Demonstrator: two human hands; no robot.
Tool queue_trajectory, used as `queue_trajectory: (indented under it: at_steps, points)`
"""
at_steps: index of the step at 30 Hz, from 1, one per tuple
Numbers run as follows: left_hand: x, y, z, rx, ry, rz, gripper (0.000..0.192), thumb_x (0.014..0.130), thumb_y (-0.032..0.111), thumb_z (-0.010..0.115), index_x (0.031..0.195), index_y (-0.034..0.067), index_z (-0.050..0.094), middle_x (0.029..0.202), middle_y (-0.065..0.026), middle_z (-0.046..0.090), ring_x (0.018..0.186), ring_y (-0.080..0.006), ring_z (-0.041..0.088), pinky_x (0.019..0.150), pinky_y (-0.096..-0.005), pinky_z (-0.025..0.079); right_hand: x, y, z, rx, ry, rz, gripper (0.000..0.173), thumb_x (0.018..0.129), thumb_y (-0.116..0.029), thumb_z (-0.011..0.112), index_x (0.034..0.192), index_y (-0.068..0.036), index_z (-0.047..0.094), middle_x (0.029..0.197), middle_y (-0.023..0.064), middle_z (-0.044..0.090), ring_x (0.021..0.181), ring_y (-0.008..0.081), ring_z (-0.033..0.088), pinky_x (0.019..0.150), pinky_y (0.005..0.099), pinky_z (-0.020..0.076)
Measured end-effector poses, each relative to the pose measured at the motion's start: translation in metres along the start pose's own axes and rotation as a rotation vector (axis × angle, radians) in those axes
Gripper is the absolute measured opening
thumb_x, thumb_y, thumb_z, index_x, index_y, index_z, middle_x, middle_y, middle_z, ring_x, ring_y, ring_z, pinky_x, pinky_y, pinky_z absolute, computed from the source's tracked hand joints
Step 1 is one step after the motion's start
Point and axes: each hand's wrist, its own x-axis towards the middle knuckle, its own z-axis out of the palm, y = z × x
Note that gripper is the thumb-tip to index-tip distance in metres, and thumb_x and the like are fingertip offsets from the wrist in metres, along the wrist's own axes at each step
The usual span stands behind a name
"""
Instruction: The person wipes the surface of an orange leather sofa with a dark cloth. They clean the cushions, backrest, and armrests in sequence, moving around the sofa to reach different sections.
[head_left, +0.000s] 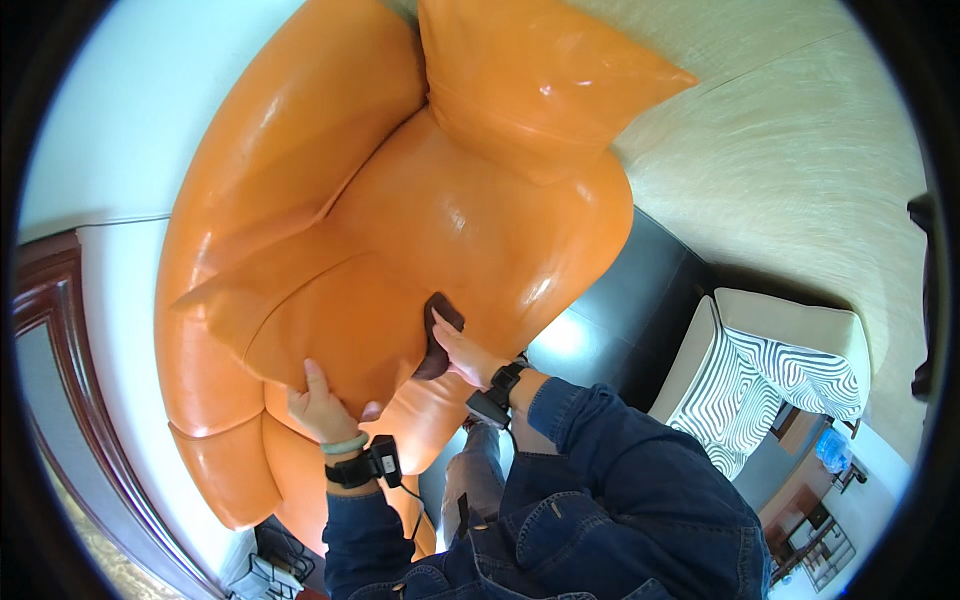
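An orange leather-look cushion (337, 330) is held over the seat of a glossy orange sofa (465, 217). My left hand (322, 405) grips the cushion's near edge, with the thumb and fingers on either side of it. A dark brown cloth (435, 360) lies under my right hand (461, 352), pressed against the cushion's right edge. Both wrists bear black straps with small devices. Another orange cushion (540, 82) leans upright at the sofa's far end.
A pale armchair with a black-and-white patterned seat (731, 397) stands at the right beyond the dark tiled floor (630, 277). At the left is a brown-framed door (67, 277). A black wire rack (281, 562) stands by the sofa's near left end.
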Motion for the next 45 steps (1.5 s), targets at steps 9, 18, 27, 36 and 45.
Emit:
queue_trajectory:
  at_steps: [9,18,27,36,45]
  points:
    - [0.019,0.068,0.118,-0.036,-0.544,0.083,0.034,0.098,0.009,0.059,0.128,-0.006,0.058,0.124,-0.0157,0.064,0.114,-0.0196,0.060,0.099,-0.0309,0.045,0.021,-0.123,-0.022,0.173,0.093,-0.498,0.057,0.103,-0.009,0.048,0.155,-0.002,0.025,0.152,0.0142,0.040,0.133,0.0225,0.045,0.111,0.0327,0.0368]
    - [0.016,0.005,0.103,0.193,-0.679,-0.152,0.034,0.096,0.010,0.062,0.126,-0.006,0.059,0.121,-0.0160,0.066,0.113,-0.0227,0.063,0.099,-0.0325,0.048,-0.011,-0.098,-0.146,-0.082,0.737,-0.304,0.035,0.100,-0.014,0.055,0.132,0.000,0.057,0.120,0.0091,0.065,0.106,0.0198,0.061,0.093,0.0316,0.0490]
    - [-0.027,-0.131,-0.030,0.321,-0.505,-0.397,0.026,0.095,0.010,0.065,0.115,-0.007,0.063,0.103,-0.0129,0.069,0.094,-0.0212,0.068,0.088,-0.0316,0.053,-0.079,-0.168,-0.250,-0.139,0.762,-0.669,0.068,0.077,0.017,0.038,0.142,-0.002,0.051,0.127,0.0098,0.061,0.111,0.0206,0.061,0.096,0.0289,0.0480]
    - [-0.079,-0.210,-0.117,0.276,-0.402,-0.580,0.027,0.093,0.008,0.065,0.115,-0.007,0.063,0.101,-0.0129,0.069,0.093,-0.0209,0.067,0.087,-0.0314,0.053,0.041,-0.018,-0.195,-1.265,1.085,-0.185,0.094,0.081,-0.010,0.060,0.159,-0.008,0.007,0.158,0.0355,0.005,0.143,0.0601,0.003,0.117,0.0607,0.0138]
    - [-0.134,-0.276,-0.267,0.154,-0.404,-0.723,0.028,0.093,0.009,0.065,0.117,-0.006,0.062,0.102,-0.0131,0.069,0.094,-0.0207,0.066,0.088,-0.0315,0.053,-0.020,0.223,-0.034,-1.766,0.526,0.058,0.079,0.093,-0.020,0.048,0.158,-0.007,0.005,0.158,0.0343,0.012,0.144,0.0563,0.011,0.113,0.0686,0.0116]
